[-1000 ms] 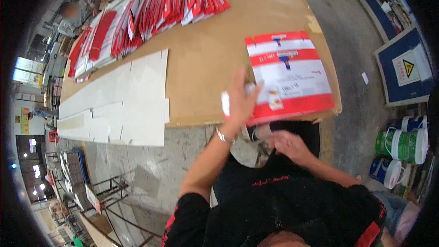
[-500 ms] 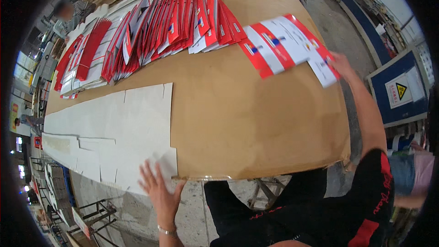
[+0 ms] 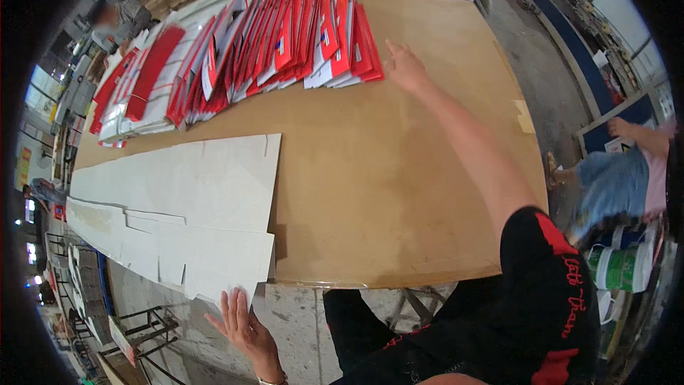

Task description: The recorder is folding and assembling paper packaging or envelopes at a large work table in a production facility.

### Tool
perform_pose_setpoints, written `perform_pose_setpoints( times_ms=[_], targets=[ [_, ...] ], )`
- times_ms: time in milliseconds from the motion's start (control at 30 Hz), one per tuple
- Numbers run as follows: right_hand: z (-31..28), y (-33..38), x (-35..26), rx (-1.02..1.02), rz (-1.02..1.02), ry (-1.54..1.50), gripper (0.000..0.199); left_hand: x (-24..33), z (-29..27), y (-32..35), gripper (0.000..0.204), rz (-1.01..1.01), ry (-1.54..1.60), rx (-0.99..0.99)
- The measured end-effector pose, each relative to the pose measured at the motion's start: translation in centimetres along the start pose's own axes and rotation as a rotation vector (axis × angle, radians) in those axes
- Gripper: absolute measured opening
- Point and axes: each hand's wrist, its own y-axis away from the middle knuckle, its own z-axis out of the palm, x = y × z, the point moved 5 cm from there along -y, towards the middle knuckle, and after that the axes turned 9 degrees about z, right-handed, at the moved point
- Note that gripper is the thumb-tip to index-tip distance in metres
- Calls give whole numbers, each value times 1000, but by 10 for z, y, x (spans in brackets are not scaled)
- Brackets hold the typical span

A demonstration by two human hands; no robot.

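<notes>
The right arm stretches far forward, nearly straight, its bare forearm leading to the right hand (image 3: 405, 68), which lies flat with fingers loosely spread. The left hand (image 3: 241, 322) sits low and close to the body, fingers open and pointing forward.

A row of red-and-white flat packets (image 3: 285, 43) lay fanned and overlapping along the far side of the brown bench (image 3: 399, 192), each leaning on the next. The right hand (image 3: 406, 68) rested open just beside the row's right end. White flat cardboard sheets (image 3: 185, 199) lay stacked along the near left side, their corner jutting past the edge, where the left hand (image 3: 242, 324) touched it with spread fingers.
</notes>
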Motion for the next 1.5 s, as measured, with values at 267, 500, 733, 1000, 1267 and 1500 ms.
perform_pose_setpoints(
  times_ms=[267,500,733,1000,1267,1500],
  targets=[
    [-172,302,-166,-315,-836,-452,35,125,-20,-16,22,533,485,158],
    [-262,332,-14,-176,-252,-462,12,141,-9,1,57,513,360,-119],
    [-313,386,71,-335,251,-467,11,129,66,-20,36,660,689,-202],
    [-303,414,73,-108,22,-190,17,172,82,-20,32,431,452,16],
    [-284,391,89,-142,432,-252,44,235,87,-10,28,709,872,-204],
    [-280,431,96,251,632,-509,70,257,114,2,30,608,621,59]
  ],
)
